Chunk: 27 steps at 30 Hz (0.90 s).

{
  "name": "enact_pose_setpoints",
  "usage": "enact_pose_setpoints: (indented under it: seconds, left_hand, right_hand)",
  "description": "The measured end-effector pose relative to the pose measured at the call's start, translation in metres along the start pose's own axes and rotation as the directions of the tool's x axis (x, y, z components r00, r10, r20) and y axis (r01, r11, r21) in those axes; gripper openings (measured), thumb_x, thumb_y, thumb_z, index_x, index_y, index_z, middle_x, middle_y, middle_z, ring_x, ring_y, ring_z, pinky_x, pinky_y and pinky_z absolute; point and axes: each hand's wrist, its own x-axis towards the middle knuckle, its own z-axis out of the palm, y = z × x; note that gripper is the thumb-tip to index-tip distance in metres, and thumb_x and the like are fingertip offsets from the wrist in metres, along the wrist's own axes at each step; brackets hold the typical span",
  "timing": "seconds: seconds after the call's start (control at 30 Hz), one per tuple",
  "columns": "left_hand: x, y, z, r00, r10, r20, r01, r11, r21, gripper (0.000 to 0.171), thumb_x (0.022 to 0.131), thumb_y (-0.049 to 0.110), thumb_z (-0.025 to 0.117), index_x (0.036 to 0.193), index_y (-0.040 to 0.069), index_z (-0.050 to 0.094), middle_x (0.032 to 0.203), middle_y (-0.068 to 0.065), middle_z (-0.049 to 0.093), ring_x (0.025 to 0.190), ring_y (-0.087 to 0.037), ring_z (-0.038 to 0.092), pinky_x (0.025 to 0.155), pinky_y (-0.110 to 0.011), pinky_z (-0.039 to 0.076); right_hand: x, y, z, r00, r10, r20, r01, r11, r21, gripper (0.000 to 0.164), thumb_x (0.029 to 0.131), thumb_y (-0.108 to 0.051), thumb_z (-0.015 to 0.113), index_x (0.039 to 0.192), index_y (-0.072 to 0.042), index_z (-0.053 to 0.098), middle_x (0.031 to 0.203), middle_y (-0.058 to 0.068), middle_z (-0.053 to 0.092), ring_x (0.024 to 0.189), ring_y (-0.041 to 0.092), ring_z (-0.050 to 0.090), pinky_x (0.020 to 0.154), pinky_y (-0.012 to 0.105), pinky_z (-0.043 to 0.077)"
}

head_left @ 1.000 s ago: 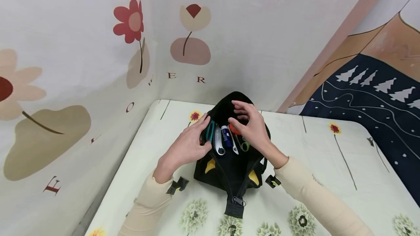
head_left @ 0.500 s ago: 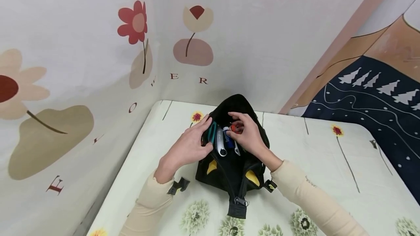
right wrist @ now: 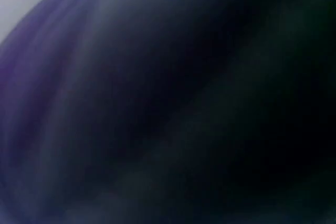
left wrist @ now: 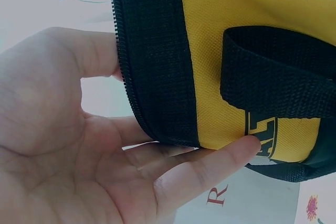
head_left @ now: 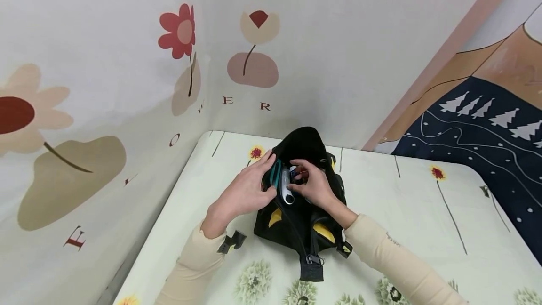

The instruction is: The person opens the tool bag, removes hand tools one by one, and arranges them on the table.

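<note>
Black-and-yellow bag is on the table, between your forearms, mouth up, far wall standing, near end tapering to a tab with a zip pull.

Your left hand grips the left side of the mouth, thumb at the near part of the rim, fingers outside. Left wrist view backs that up: one finger lies along the yellow side panel, near the strap loop.

Your right hand is inside the mouth, fingers bent, thumb near the silver-grey tool. Can't tell whether it pinches anything; right wrist view is dark blur. A bit of a blue item shows just beyond those fingers, and the teal item leans by the left wall.

Watch-outs, my read:
- Wall looks soft. Ease off with your left hand and the rim could sag over the contents.
- Contents sit tight together. Pull one and a neighbour could drag or snag.
- Your right hand covers most of the right half, so you could catch the wrong item, or touch an edge if one of them is a blade. Can't confirm that from here.
- Zip teeth run along the rim; could scrape your wrist or hook your sleeve.
</note>
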Motion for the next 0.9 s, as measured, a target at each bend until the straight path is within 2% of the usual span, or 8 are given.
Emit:
enact_pose_setpoints:
  seconds: [0.13,0.23,0.33,0.43,0.53,0.63,0.8,0.9]
  left_hand:
    - [-0.001,0.0,0.0,1.0,-0.002,-0.007,0.002,1.0,0.0,0.082,0.102,0.011,0.067,0.175,0.003,0.03,0.185,-0.012,0.02,0.061,-0.017,0.051,0.069,-0.035,0.046]
    - [-0.001,0.0,0.0,1.0,-0.003,-0.017,0.003,1.0,0.006,0.081,0.102,0.011,0.067,0.174,0.003,0.031,0.184,-0.012,0.021,0.089,-0.026,0.067,0.078,-0.038,0.049]
    - [-0.002,0.0,0.0,1.0,0.0,-0.02,0.0,1.0,0.012,0.081,0.102,0.011,0.067,0.174,0.003,0.031,0.184,-0.011,0.021,0.11,-0.04,0.069,0.083,-0.042,0.051]
    - [-0.001,0.001,0.001,1.0,0.003,-0.021,-0.003,1.0,0.012,0.081,0.102,0.011,0.067,0.174,0.002,0.032,0.184,-0.011,0.021,0.097,-0.034,0.071,0.079,-0.039,0.05]
    - [0.0,0.0,0.002,1.0,0.003,-0.014,-0.003,1.0,0.004,0.081,0.101,0.01,0.067,0.174,0.002,0.032,0.184,-0.011,0.021,0.067,-0.022,0.057,0.068,-0.036,0.046]
    - [0.0,0.0,0.001,1.0,0.002,-0.008,-0.002,1.0,0.004,0.082,0.101,0.01,0.067,0.174,0.002,0.031,0.185,-0.011,0.02,0.06,-0.015,0.05,0.066,-0.034,0.045]
    - [0.001,-0.001,0.001,1.0,0.004,-0.009,-0.004,1.0,0.005,0.082,0.102,0.01,0.067,0.174,0.002,0.031,0.185,-0.011,0.02,0.07,-0.021,0.061,0.066,-0.034,0.044]
    - [0.0,-0.001,0.002,1.0,0.004,-0.015,-0.003,1.0,0.004,0.081,0.102,0.01,0.067,0.174,0.002,0.031,0.184,-0.012,0.021,0.099,-0.029,0.07,0.068,-0.034,0.045]
  right_hand:
    - [-0.001,0.004,0.006,0.999,0.029,-0.015,-0.029,0.999,-0.027,0.065,0.086,0.003,0.091,0.146,0.002,0.065,0.123,0.026,0.073,0.102,0.038,0.076,0.092,0.055,0.062]
    - [-0.001,0.008,0.007,0.998,0.05,-0.035,-0.052,0.997,-0.053,0.063,0.087,0.002,0.091,0.145,0.001,0.066,0.124,0.025,0.075,0.101,0.037,0.076,0.092,0.054,0.062]
    - [-0.003,0.012,0.006,0.995,0.083,-0.047,-0.086,0.994,-0.061,0.061,0.087,0.002,0.09,0.144,0.002,0.067,0.124,0.025,0.076,0.101,0.037,0.077,0.092,0.054,0.061]
    - [-0.004,0.014,0.006,0.992,0.117,-0.052,-0.12,0.991,-0.062,0.061,0.087,0.001,0.09,0.144,0.001,0.067,0.124,0.025,0.077,0.102,0.037,0.077,0.093,0.054,0.061]
    - [-0.005,0.017,0.007,0.989,0.138,-0.055,-0.142,0.987,-0.071,0.062,0.086,0.001,0.091,0.143,0.001,0.067,0.123,0.025,0.077,0.102,0.037,0.077,0.093,0.054,0.061]
    - [-0.004,0.019,0.009,0.988,0.144,-0.059,-0.149,0.985,-0.088,0.063,0.086,0.0,0.092,0.143,0.001,0.067,0.123,0.026,0.077,0.103,0.038,0.076,0.093,0.054,0.061]
    - [-0.001,0.022,0.014,0.986,0.151,-0.077,-0.157,0.984,-0.084,0.061,0.086,0.002,0.092,0.142,0.003,0.067,0.12,0.025,0.077,0.101,0.037,0.076,0.092,0.053,0.061]
    - [0.0,0.024,0.017,0.986,0.144,-0.085,-0.151,0.985,-0.086,0.059,0.086,0.003,0.091,0.14,0.004,0.068,0.115,0.024,0.076,0.097,0.036,0.076,0.089,0.052,0.062]
